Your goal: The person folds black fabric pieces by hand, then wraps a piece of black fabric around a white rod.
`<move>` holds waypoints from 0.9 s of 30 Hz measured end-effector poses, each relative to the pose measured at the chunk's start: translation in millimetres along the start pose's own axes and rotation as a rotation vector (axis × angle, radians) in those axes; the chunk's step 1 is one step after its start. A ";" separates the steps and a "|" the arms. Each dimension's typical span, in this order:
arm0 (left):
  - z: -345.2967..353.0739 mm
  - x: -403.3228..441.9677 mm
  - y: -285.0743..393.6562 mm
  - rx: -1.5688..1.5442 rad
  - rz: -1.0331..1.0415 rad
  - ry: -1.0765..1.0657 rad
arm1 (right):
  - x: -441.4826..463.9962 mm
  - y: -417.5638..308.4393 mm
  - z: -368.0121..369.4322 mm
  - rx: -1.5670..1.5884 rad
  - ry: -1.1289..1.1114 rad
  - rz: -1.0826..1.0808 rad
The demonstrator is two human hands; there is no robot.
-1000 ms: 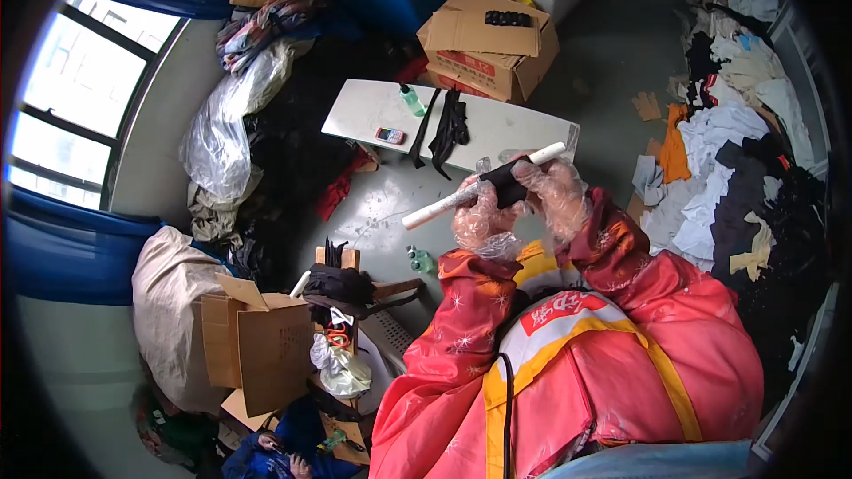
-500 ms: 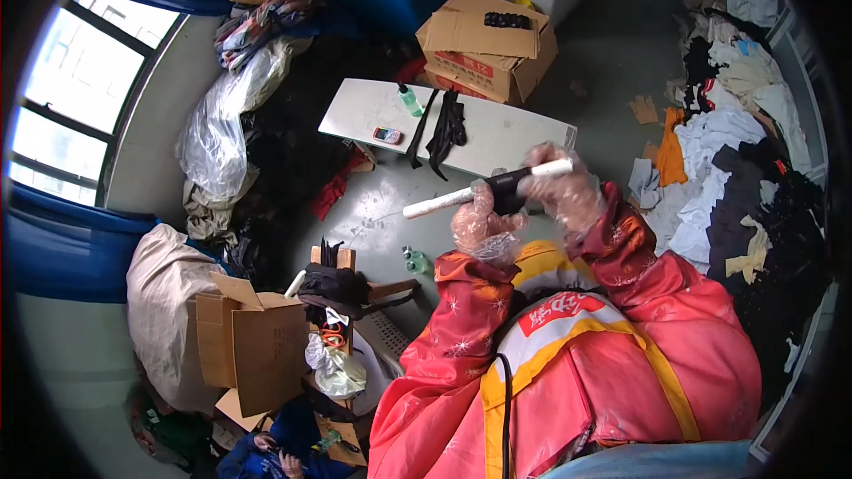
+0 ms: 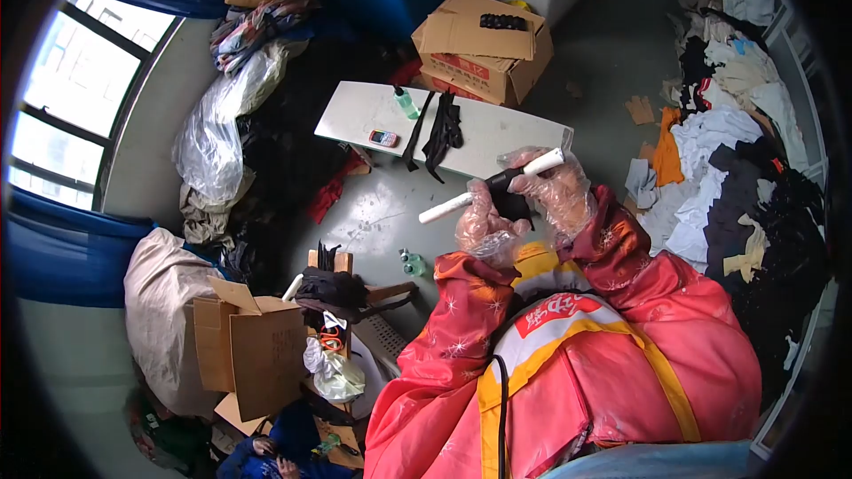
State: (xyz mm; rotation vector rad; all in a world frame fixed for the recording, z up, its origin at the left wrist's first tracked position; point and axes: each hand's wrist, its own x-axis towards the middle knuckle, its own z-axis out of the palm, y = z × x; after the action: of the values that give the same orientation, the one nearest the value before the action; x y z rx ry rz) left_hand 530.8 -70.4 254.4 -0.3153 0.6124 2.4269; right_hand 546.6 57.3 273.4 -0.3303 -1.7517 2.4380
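A white rod point(image 3: 445, 208) with black cloth point(image 3: 508, 195) around its middle is held in front of the red-sleeved body. My left hand point(image 3: 485, 223), in a clear plastic glove, is wrapped round the rod beside the cloth. Nearer the rod's upper right end, my right hand point(image 3: 559, 191), also gloved in clear plastic, has its fingers closed round rod and cloth. Beyond the hands stands a white bench point(image 3: 355, 111) bearing black strips point(image 3: 445, 135), a green bottle point(image 3: 406, 103) and a phone point(image 3: 383, 137).
Cardboard boxes point(image 3: 484, 44) stand behind the bench. Heaped cloth point(image 3: 701, 177) lies along the right. At the lower left are an open carton point(image 3: 266, 355), a stool with black cloth point(image 3: 333, 291) and a person in blue point(image 3: 280, 448). A green bottle point(image 3: 412, 263) is on the floor.
The rod has shifted slightly right, and more of its right end was in my right hand's grasp half a second ago. My right hand has moved down and back towards the black cloth.
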 end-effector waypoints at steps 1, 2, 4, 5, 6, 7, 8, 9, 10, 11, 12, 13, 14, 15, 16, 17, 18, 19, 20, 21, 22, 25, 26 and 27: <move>-3.7 2.0 2.1 0.000 0.000 0.002 | 0.1 -0.2 0.7 0.007 -0.080 -0.093; -10.3 5.0 3.3 0.010 -0.023 -0.012 | -0.2 0.1 0.8 0.015 -0.160 -0.187; -4.7 0.5 10.5 0.003 -0.018 -0.027 | 10.6 -0.8 -9.2 -0.011 -0.291 -0.239; -5.7 0.6 13.3 0.004 -0.017 -0.027 | 14.3 -1.2 -14.0 -0.038 -0.423 -0.291; -7.7 1.0 15.4 0.051 0.042 0.020 | 9.1 -1.7 -14.6 0.169 -0.270 -0.134; -10.6 2.1 16.5 0.096 0.104 0.069 | 10.7 -3.0 -14.1 0.294 -0.188 -0.143; -25.0 9.5 15.5 0.064 0.085 0.029 | 12.4 -2.1 -15.7 0.305 -0.147 -0.124; -23.6 8.5 16.3 0.066 0.087 0.028 | 14.1 -1.8 -16.5 0.319 -0.103 -0.107; -21.2 6.2 17.0 0.132 0.107 0.003 | 13.5 0.4 -13.8 0.321 -0.101 -0.110; -19.8 5.3 16.3 0.199 0.122 -0.021 | 10.0 4.5 -10.7 0.199 -0.167 -0.095; -20.7 6.7 16.8 0.435 0.185 0.048 | 7.7 8.0 -8.7 0.077 -0.231 -0.077; -20.2 7.6 14.1 0.436 0.178 0.049 | 6.2 9.2 -7.2 0.079 -0.225 -0.074; -19.4 8.4 10.9 0.337 0.178 -0.007 | 5.2 9.2 -4.1 0.098 -0.169 -0.030; -18.5 9.0 8.8 0.238 0.182 -0.065 | 5.5 8.6 -0.4 0.118 -0.117 0.012; -19.0 10.2 6.2 0.240 0.188 -0.066 | 7.2 7.8 2.0 0.137 -0.068 0.050; -21.0 11.5 2.8 0.195 0.131 -0.009 | 8.7 7.5 1.5 0.139 -0.073 0.048; -14.4 9.4 3.6 0.148 0.072 0.050 | 9.0 7.9 -1.0 0.106 -0.068 0.050; -8.3 6.5 5.1 0.146 0.074 0.052 | 9.0 8.3 -2.5 0.072 -0.062 0.055; -1.4 2.5 6.0 0.096 0.054 0.031 | 8.8 8.3 -2.2 0.071 -0.063 0.058; 5.3 -1.2 8.5 0.048 0.034 0.011 | 8.2 8.1 -1.4 0.067 -0.086 -0.004; 3.4 -1.8 10.3 0.047 0.034 0.014 | 7.6 7.6 -0.7 0.064 -0.108 -0.067; -6.8 0.5 13.8 0.172 0.047 0.056 | 9.5 -1.6 -5.9 0.199 -0.148 -0.093; -10.9 2.7 14.3 0.165 0.104 0.055 | 10.3 -0.5 -5.2 0.337 -0.060 -0.064; -12.8 4.7 14.5 0.159 0.161 0.053 | 10.5 1.7 -5.7 0.335 -0.063 -0.066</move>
State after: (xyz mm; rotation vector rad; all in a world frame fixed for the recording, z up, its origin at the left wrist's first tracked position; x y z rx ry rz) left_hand 519.2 -84.6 246.8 -0.2746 0.8795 2.5095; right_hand 537.9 64.3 269.0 -0.1582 -1.3152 2.6568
